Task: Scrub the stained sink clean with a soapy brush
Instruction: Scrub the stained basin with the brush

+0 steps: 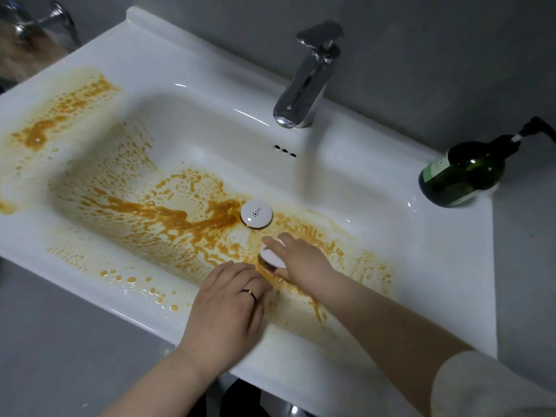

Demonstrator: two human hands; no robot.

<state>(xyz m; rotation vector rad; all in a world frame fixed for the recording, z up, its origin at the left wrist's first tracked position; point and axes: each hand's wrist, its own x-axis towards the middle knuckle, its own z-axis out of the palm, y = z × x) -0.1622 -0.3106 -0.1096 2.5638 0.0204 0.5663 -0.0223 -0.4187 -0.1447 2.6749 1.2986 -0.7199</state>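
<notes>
A white rectangular sink [346, 182] is streaked with orange-brown stains [180, 218] across its basin floor, left wall and left rim. My right hand [298, 258] grips a small white-backed brush [272, 256] and holds it bristles-down on the basin floor, just in front of the white drain plug [256, 213]. My left hand [227, 308] rests with relaxed fingers on the sink's front edge, its fingertips close to the brush. A dark ring sits on one finger.
A chrome faucet [307, 82] stands at the back centre. A dark green pump soap bottle [466, 173] sits on the right rim. Three overflow holes [285, 151] mark the back wall. Grey counter lies in front of the sink; a shiny metal object [33, 25] is at far left.
</notes>
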